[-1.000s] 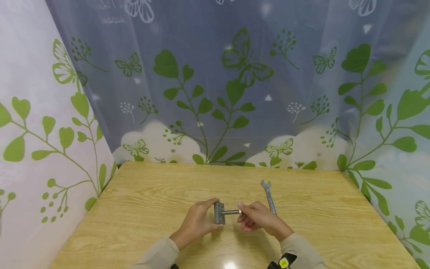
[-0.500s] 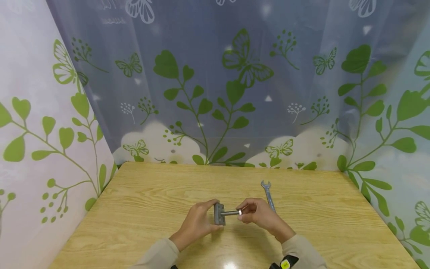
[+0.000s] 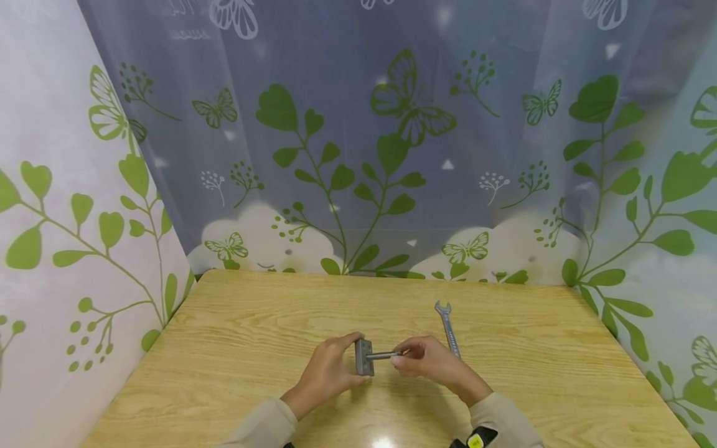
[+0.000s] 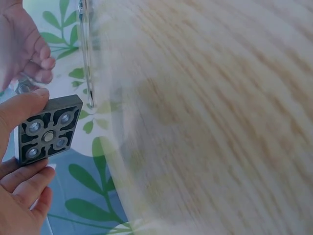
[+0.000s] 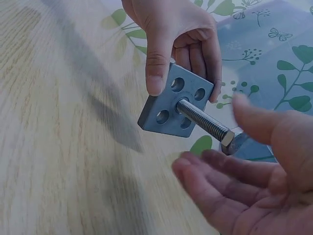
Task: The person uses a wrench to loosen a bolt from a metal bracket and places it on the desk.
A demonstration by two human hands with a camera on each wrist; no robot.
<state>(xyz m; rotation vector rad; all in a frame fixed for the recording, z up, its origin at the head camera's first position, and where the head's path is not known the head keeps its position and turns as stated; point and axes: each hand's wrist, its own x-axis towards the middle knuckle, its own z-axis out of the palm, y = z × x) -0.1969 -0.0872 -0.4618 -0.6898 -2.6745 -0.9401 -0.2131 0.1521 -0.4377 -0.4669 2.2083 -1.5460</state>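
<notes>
My left hand (image 3: pixel 326 370) grips a square grey metal plate (image 5: pixel 166 110) by opposite edges, thumb on one side and fingers on the other. The plate has holes near its corners. A threaded hex bolt (image 5: pixel 205 120) stands out of its centre, and the bolt's end shows flush in the ribbed back face of the plate (image 4: pixel 73 105). Around the bolt's hex head my right hand (image 3: pixel 431 361) is held close. In the right wrist view its thumb and fingers are spread on either side of the head, with a gap between.
An open-end wrench (image 3: pixel 448 326) lies on the wooden table (image 3: pixel 269 311), just beyond my right hand. Curtains with green leaves and butterflies (image 3: pixel 358 186) stand along the table's back and sides.
The right hand's fingers have turned about the bolt head, from thumb on top to fingers on top, then shifted slightly left. The left hand keeps its grip on the plate, almost still.
</notes>
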